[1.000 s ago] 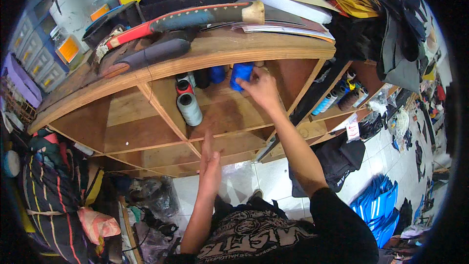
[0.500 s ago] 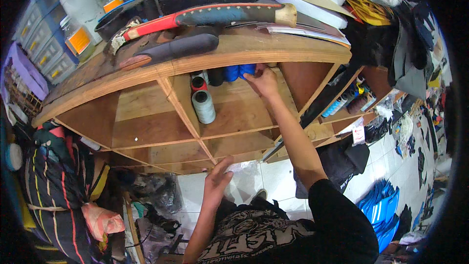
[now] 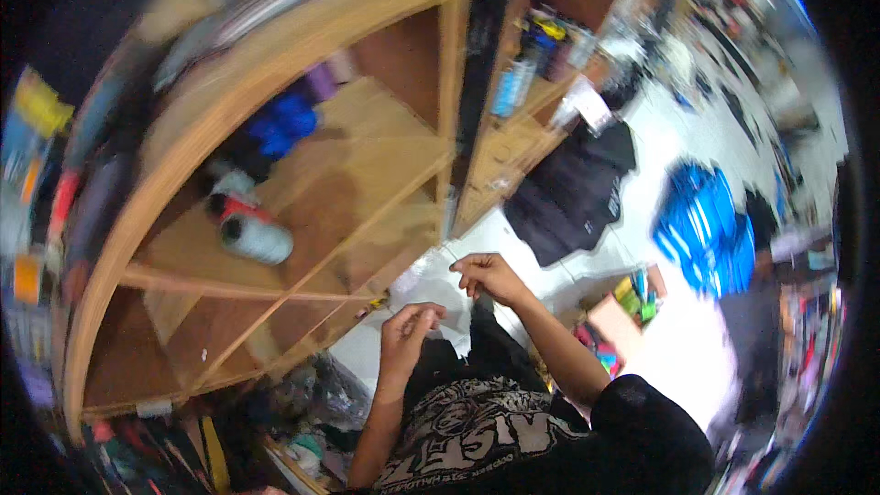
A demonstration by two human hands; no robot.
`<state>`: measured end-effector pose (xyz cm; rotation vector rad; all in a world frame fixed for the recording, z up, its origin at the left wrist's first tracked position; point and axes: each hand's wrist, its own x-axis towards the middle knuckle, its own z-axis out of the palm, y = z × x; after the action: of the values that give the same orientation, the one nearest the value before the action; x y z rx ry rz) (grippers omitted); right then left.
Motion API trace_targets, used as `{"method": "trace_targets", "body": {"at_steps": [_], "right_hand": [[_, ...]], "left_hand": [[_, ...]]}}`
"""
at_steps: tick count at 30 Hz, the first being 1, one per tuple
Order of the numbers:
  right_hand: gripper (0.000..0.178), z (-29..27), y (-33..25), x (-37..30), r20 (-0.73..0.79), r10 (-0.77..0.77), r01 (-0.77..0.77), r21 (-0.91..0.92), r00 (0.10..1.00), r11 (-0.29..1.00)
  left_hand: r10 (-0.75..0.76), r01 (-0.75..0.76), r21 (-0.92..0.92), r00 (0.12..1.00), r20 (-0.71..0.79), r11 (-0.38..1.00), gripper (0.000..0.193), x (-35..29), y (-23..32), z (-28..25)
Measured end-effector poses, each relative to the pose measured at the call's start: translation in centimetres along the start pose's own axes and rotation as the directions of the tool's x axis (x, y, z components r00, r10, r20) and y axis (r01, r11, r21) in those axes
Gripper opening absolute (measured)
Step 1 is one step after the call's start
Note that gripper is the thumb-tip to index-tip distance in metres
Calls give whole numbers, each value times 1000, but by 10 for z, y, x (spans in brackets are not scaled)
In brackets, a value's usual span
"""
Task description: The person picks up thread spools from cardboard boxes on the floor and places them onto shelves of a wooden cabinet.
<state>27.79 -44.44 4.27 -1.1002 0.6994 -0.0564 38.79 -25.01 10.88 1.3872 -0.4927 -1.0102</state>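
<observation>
Both of my hands are in front of my body, off the shelf, and the picture is blurred by motion. My left hand [image 3: 409, 337] hangs near the lower corner of the wooden shelf unit [image 3: 412, 165], its fingers loosely bent and no object seen in it. Up and to the right, my right hand [image 3: 492, 278] is held over the floor, fingers half curled and apart, nothing visible between them. Inside the shelf compartment stand a pale grey thread cone [image 3: 258, 238], a red thread spool [image 3: 240, 209] behind it, and blue thread spools [image 3: 282, 121] deeper in.
A second shelf holds light blue thread cones [image 3: 515, 87]. Dark cloth [image 3: 577, 197] and a blue striped bundle [image 3: 704, 229] lie on the white tiled floor. Near my right forearm sits a cardboard box [image 3: 616, 325] with colourful items around it.
My right hand has come out of the shelf compartment, away from the blue spools, and down toward my body. The view has turned to the right. My left hand remains low before me.
</observation>
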Motion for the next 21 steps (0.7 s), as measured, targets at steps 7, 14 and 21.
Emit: {"method": "trace_targets", "body": {"at_steps": [7,14,21], "right_hand": [[35,-82,238,-118,-712,61,-45,42,700,998],[34,-80,369,-247,-888,322,-413,172,328,894],[37,-52,388,-332,-872,399,-455,244,284,856]], "left_hand": [[-125,74,153,927,354,985,12,15,-31,35],[-108,0,179,795,596,984,9,33,-40,124],[-247,82,247,577,778,966,11,13,-89,230]]}}
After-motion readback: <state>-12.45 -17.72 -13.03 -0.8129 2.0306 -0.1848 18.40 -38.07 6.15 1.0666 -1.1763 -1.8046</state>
